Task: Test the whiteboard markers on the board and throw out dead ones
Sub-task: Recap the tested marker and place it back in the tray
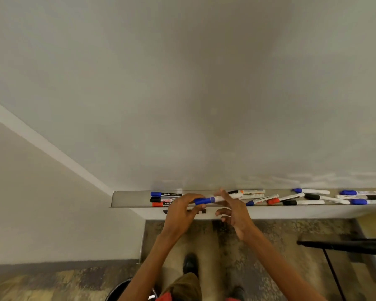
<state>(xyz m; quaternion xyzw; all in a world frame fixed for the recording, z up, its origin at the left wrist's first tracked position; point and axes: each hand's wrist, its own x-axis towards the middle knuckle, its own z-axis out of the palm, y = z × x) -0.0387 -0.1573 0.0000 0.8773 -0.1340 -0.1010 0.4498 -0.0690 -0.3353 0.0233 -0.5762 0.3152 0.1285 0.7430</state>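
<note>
Uncapping appears to be the step in hand. Left grip (182,208) is curled round the blue cap of a marker (206,200), held level just above the tray (130,198) at the foot of the board (182,105). Right grip (234,213) pinches the white barrel, though blur obscures the exact finger contact. Other markers (295,197) lie loose along the tray. Next move calls for a straight pull apart, cap retained in the left, then the tip put to the board. A dark bin (118,290) stands by the feet, apparently for rejects.
</note>
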